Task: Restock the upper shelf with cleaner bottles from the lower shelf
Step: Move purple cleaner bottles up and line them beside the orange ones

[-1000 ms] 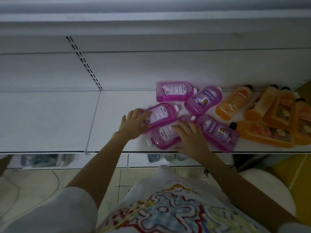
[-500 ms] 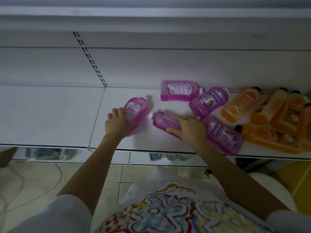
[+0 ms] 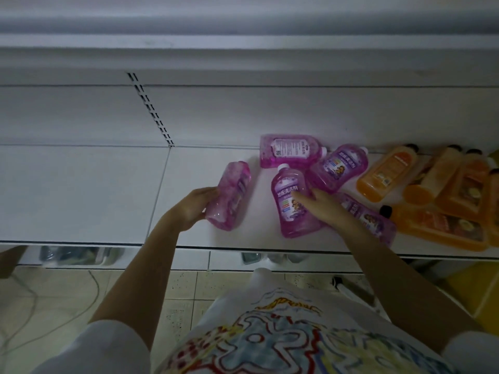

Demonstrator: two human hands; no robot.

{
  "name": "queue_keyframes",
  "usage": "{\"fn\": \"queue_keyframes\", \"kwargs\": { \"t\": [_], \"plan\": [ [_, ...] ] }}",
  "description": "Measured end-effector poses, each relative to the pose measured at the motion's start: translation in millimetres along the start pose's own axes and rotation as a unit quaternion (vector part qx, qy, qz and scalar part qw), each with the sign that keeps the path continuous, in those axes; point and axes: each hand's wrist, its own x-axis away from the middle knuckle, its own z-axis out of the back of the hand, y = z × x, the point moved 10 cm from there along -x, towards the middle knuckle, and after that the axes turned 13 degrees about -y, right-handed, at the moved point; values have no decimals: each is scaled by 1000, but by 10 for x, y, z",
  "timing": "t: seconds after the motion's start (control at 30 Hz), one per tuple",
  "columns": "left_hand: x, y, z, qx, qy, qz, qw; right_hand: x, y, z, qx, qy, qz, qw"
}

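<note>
**Purple cleaner bottles on white shelf, both hands engaged**

Landmark: label-up bottle [image 3: 293, 211], flat on the shelf [image 3: 81, 190] near its front edge. Translucent purple plastic, flat-faced with rounded shoulders. White screw cap toward the back wall, printed label upward.

Right hand [image 3: 328, 211]: extended from the right of the label-up bottle. Fingers [image 3: 299, 195] laid nearly straight across label and right flank, pressing rather than wrapping.

Left hand [image 3: 193, 209]: left of the label-up bottle, well apart from it. Fingers and thumb clasped on the near flank of the edge-on bottle [image 3: 232, 195], gripping. Same purple plastic, turned onto a narrow side, glossy, bubbly within. Cap not discernible.

Directly behind the label-up bottle, close to its cap: back-label bottle [image 3: 291, 151], flat, white text panel upward, cap to the right.

Behind and right: tilted bottle [image 3: 339, 168], flat, colourful label upward, cap toward the back right, base just beside the landmark's shoulder.

Right: half-hidden bottle [image 3: 370, 220], flat, partly beneath the right wrist.

Further right: orange bottles [image 3: 386, 171], translucent orange plastic with black caps. Loose heap, several leaning on one another, one flat along the front edge.

Far behind and left: slotted upright [image 3: 151, 112], paired dark slots in a white back panel. Shelf surface smooth, matt white, in two panels with a thin seam.

In front and below: speckled tiled floor [image 3: 183, 287]; soft printed shirt [image 3: 270, 333].
</note>
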Motion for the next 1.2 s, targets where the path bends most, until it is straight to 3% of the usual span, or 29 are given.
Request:
{"fn": "queue_keyframes", "kwargs": {
  "t": [0.2, 0.3, 0.47, 0.67, 0.93, 1.2],
  "plan": [
    [-186, -18, 279, -127, 82, 106, 983, -49, 53, 31, -38, -6, -18, 999],
    [-176, -84, 377, -144, 121, 112, 976, -47, 47, 37, -39, 16, -24, 999],
    [143, -225, 343, 28, 163, 6, 986, 173, 3, 125, -126, 60, 40, 989],
    [829, -68, 175, 161, 204, -166, 951, 552, -59, 309, -174, 39, 136, 975],
    [1695, 161, -65, 84, 236, -267, 931, 949, -278, 109, -140, -18, 241, 960],
    [2272, 115, 84, 24, 205, -313, 927, 1332, -498, -263, -94, 0, 261, 961]
  ]
}}
